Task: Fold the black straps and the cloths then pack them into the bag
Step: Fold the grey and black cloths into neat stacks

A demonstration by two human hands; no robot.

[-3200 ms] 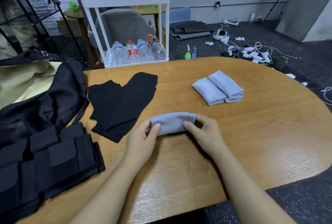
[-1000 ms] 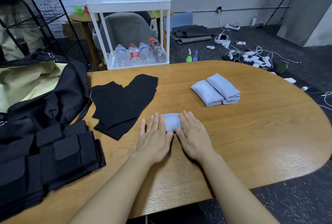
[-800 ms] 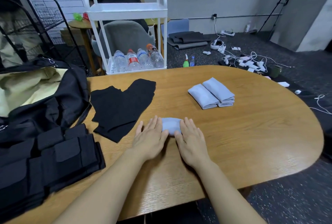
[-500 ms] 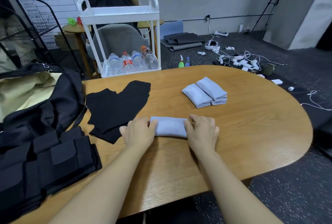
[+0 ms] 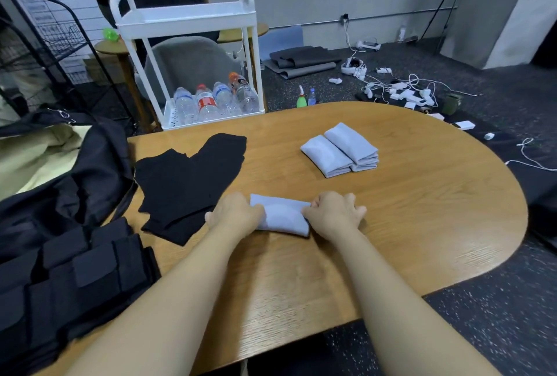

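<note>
Folded pale grey-blue cloth (image 5: 283, 215): centre of the frame, lying flat on the rounded oak-grain wooden bench (image 5: 422, 209), held at both short ends.
Left hand (image 5: 236, 213): on the cloth's left end, fingers curled over its edge and gripping it.
Right hand (image 5: 333, 213): on the cloth's right end, fingers bent and pinching the edge.
Two folded pale grey-blue cloths (image 5: 340, 149): side by side and touching, above and right of centre, well apart from the hands.
Flat black fabric pieces (image 5: 190, 176): overlapping, left of centre, just beside the left hand.
Stack of folded black straps (image 5: 69, 279): lower left, on the bench edge.
Open black bag with cream lining (image 5: 45, 164): far left, mouth open.
White plastic trolley (image 5: 187, 18): upper centre-left, beyond the bench, holding clear plastic water bottles (image 5: 215, 101) on its lower shelf.
</note>
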